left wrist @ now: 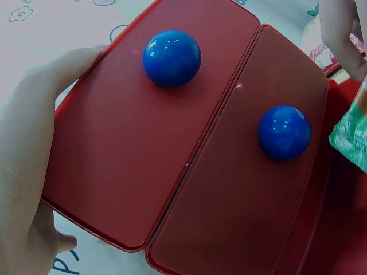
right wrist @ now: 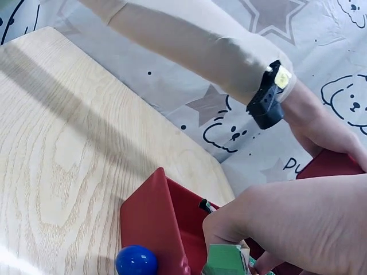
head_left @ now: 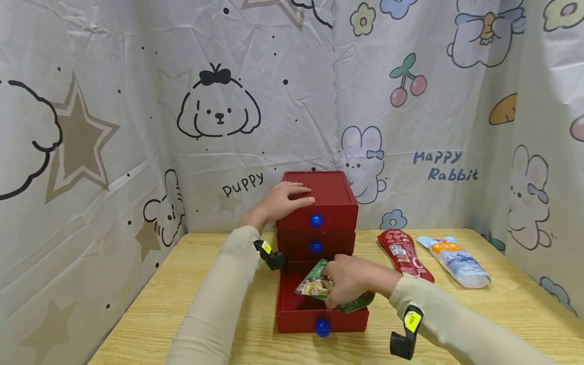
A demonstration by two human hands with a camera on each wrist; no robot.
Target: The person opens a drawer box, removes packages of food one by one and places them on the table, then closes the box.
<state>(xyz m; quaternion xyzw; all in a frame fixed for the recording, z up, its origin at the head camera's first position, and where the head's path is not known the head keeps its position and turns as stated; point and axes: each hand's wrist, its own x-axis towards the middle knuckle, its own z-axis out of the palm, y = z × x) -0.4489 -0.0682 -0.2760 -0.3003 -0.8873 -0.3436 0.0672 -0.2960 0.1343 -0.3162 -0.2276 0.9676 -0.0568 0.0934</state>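
Note:
A small red chest of drawers with blue knobs stands on the table, its bottom drawer pulled out. My left hand rests on the top of the chest at its left side, fingers stretched over the upper face. Over the open drawer, my right hand grips a green snack packet with a food picture on it. The packet lies tilted, one end above the drawer's right wall. Part of it is hidden behind my right hand. The upper two drawers are closed, as the left wrist view shows with their knobs.
A red packet and a blue and white pouch lie on the wooden table to the right of the chest. A printed cloth hangs behind and at both sides.

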